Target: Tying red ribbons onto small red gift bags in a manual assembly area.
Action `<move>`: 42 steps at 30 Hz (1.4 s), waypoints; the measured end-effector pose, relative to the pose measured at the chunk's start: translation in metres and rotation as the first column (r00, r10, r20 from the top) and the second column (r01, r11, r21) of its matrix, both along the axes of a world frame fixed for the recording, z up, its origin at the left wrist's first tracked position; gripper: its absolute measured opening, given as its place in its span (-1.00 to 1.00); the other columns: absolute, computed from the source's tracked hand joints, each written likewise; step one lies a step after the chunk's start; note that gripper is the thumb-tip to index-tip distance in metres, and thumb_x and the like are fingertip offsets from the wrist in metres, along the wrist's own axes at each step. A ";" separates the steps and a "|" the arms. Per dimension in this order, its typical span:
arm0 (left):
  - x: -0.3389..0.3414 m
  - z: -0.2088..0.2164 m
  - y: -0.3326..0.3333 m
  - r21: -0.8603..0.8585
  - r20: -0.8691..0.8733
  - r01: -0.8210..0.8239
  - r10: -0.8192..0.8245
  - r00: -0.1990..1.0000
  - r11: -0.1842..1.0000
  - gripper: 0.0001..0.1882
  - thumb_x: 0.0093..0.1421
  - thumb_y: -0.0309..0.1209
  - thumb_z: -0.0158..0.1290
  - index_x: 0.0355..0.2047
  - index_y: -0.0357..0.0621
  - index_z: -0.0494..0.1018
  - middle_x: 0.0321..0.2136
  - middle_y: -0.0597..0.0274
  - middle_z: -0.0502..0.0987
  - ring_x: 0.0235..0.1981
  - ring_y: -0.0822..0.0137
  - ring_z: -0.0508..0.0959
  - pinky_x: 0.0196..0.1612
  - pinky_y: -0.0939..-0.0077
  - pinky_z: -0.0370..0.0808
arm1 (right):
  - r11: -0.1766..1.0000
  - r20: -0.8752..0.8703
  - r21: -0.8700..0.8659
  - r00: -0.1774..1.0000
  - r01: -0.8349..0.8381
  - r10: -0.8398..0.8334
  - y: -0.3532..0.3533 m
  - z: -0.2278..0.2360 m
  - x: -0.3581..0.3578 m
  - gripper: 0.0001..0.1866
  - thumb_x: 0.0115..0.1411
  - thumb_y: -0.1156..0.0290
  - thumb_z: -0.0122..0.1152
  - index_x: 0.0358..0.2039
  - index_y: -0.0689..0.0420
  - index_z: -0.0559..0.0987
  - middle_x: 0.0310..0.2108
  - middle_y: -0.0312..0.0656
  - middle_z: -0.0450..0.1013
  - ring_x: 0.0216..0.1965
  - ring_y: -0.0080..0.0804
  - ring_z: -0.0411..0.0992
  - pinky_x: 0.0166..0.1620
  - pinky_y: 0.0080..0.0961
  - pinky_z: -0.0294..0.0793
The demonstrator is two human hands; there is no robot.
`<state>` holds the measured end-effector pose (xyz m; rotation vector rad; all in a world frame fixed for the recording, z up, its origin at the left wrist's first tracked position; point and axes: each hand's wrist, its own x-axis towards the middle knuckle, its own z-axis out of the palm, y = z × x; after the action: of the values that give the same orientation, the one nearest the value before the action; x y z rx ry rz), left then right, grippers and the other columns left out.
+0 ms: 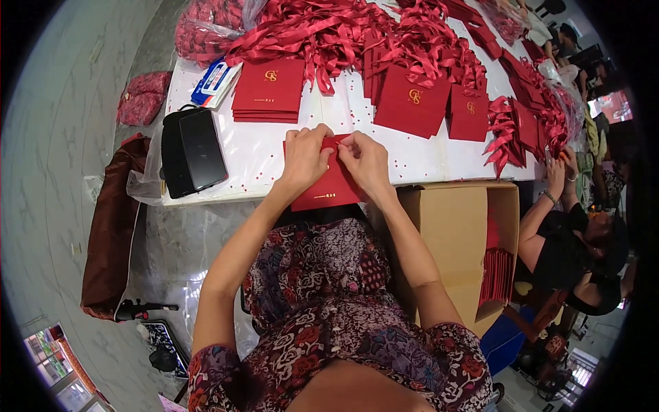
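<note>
A flat red paper gift bag [325, 188] with gold print lies over the table's near edge, partly under both my hands. My left hand [306, 156] has its fingers curled over the bag's upper left part, thumb pressed near the upper edge. From the other side, my right hand [366, 161] pinches the upper edge close to the left thumb. Anything small between the fingertips is hidden. Just beyond my left hand rests a stack of red gift bags [269, 88]. More red bags with ribbon handles [412, 103] lie past my right hand.
Loose red ribbons [316, 41] heap across the white table [240, 158]. A phone [203, 150] on a black pouch and a blue-white packet [215, 84] sit at left. Below the table's right edge stands a cardboard box [443, 240] holding red bags. A co-worker [566, 240] works at right.
</note>
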<state>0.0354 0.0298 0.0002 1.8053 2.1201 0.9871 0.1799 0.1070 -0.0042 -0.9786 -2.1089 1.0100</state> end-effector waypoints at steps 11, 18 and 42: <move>0.015 -0.004 -0.004 0.172 -0.128 -0.010 0.033 0.991 0.985 -0.77 0.00 -0.58 0.14 -0.28 -0.15 0.48 -0.42 0.15 0.57 -0.32 0.16 0.49 -0.10 0.24 0.24 | 0.970 0.201 0.243 0.979 -0.031 -0.019 -0.006 0.013 -0.005 -0.87 0.02 0.50 0.28 -0.44 0.27 0.53 -0.49 0.04 0.52 -0.45 0.00 0.52 -0.34 -0.19 0.49; 0.003 -0.009 -0.008 -0.002 0.200 -0.099 0.098 0.975 0.995 -0.78 0.01 -0.58 0.15 -0.28 -0.12 0.53 -0.39 0.15 0.60 -0.31 0.16 0.52 -0.09 0.26 0.24 | 0.945 0.167 0.320 0.986 -0.064 0.010 -0.011 0.013 -0.007 -0.87 0.03 0.50 0.28 -0.44 0.27 0.54 -0.50 0.03 0.52 -0.47 -0.01 0.53 -0.34 -0.21 0.50; -0.002 0.024 -0.025 -0.020 0.019 0.163 -0.163 0.986 0.986 -0.80 0.05 -0.52 0.15 -0.27 -0.08 0.49 -0.39 0.16 0.55 -0.30 0.12 0.51 -0.06 0.27 0.26 | 0.980 0.194 -0.012 0.961 -0.198 0.197 0.020 0.027 0.012 -0.83 0.19 0.38 0.30 -0.38 0.24 0.66 -0.57 -0.24 0.53 -0.55 -0.56 0.45 -0.43 -0.61 0.43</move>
<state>0.0335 0.0045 0.0244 1.9167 1.9287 0.9321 0.1920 0.1270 0.0228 -0.9076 -2.4097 1.0367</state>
